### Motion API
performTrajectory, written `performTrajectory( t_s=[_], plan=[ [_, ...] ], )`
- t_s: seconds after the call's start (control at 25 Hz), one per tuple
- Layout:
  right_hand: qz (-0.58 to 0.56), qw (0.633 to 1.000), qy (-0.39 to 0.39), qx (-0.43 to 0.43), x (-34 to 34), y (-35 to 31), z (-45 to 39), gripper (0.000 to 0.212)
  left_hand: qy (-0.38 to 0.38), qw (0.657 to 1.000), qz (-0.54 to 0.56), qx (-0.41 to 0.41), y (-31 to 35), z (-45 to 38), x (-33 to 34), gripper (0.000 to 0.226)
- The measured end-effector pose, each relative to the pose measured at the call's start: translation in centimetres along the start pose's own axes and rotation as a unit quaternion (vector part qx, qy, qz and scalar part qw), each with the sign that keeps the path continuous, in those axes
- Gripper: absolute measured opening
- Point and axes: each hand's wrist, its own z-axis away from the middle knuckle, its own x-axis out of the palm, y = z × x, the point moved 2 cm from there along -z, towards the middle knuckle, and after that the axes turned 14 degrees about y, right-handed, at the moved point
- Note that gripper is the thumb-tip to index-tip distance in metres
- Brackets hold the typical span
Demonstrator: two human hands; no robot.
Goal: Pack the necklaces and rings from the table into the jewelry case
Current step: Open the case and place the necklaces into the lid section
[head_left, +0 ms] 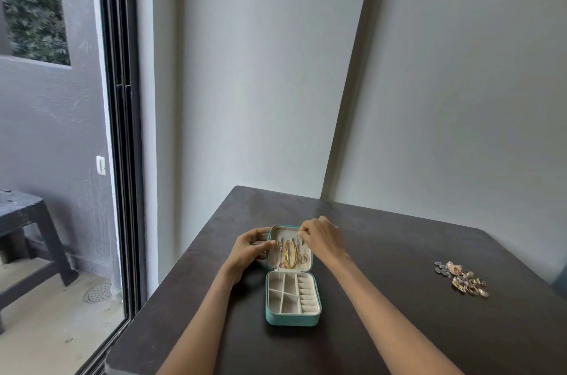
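A teal jewelry case (292,320) lies open in the middle of the dark table (383,328). Its lid lies flat on the far side, with gold and silver necklaces (290,253) hanging inside it. The near half shows cream compartments and ring rolls, all bare. My left hand (250,248) grips the lid's left edge, thumb on the rim. My right hand (320,236) is at the lid's top right corner, fingertips pinching the upper end of a thin necklace. A heap of rings (463,279) lies on the table to the right, well apart from the case.
The table stands in a corner against grey walls. A glass sliding door (119,159) is on the left, with a dark bench (27,221) outside. The table's left edge runs close to the door.
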Motion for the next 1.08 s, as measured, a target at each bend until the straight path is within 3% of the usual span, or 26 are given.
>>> performTrajectory(
  t_s=[0.08,0.16,0.4,0.6,0.84,1.08],
  plan=[
    [0.073,0.996,0.014,-0.058,0.1,-0.2,0.1,0.011,-0.003,1.0,0.009,0.001,0.0,0.1,0.0,0.03],
    [0.144,0.982,0.003,-0.119,0.5,-0.6,0.2,0.029,-0.01,1.0,0.017,-0.002,0.0,0.1,-0.2,0.032],
    [0.198,0.956,0.023,-0.216,0.0,-1.1,0.3,0.04,-0.016,0.999,0.036,-0.005,0.0,0.2,-0.6,0.035],
    [0.215,0.945,0.042,-0.243,0.0,-0.5,0.6,0.038,-0.015,0.999,0.04,-0.001,0.1,0.4,-0.5,0.035],
    [0.113,0.968,0.113,-0.193,0.1,0.9,2.0,0.025,-0.013,0.999,0.038,0.013,0.0,0.5,-0.5,0.05],
    [-0.003,0.97,0.187,-0.158,0.4,1.5,5.8,0.037,-0.007,0.999,0.042,0.016,0.0,0.7,-0.6,0.059]
  ],
)
